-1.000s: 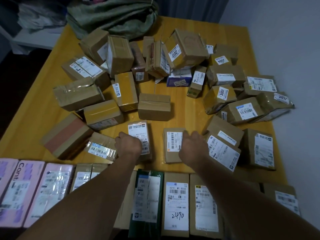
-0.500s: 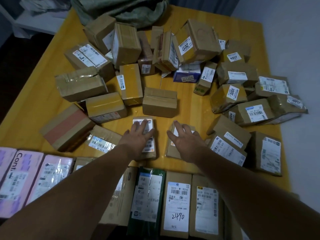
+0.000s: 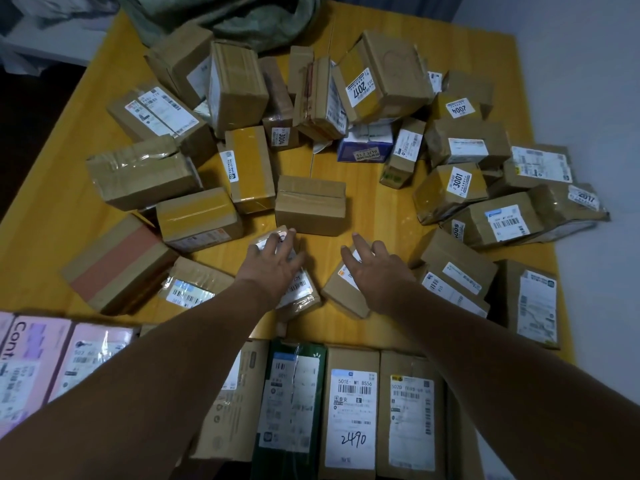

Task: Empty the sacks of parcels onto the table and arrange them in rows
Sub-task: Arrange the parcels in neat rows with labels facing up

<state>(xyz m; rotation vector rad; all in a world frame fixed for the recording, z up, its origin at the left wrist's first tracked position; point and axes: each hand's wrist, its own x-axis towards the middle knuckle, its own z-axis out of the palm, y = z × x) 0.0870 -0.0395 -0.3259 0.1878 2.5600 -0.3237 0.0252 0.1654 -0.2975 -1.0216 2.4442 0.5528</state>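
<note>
Brown cardboard labelled parcel [image 3: 302, 293] under left hand [image 3: 273, 268]; second small brown parcel [image 3: 341, 292] under right hand [image 3: 377, 273]. Fingers spread flat, gripping nothing. Both mid yellow wooden tabletop [image 3: 52, 209]. Green woven sack [image 3: 242, 19] slumped at far edge, contents hidden.

The left hand [image 3: 273, 268] lies flat on a small parcel [image 3: 302, 289], fingers [image 3: 277, 241] spread. The right hand [image 3: 377, 271] lies flat on a second small parcel [image 3: 341, 289] just beside it. A plain brown box [image 3: 310, 204] sits just past the fingers. A heap of parcels [image 3: 460, 150] covers the yellow bench [image 3: 381, 209] beyond. A row of long parcels [image 3: 351, 410] lies behind the wrists.
</note>
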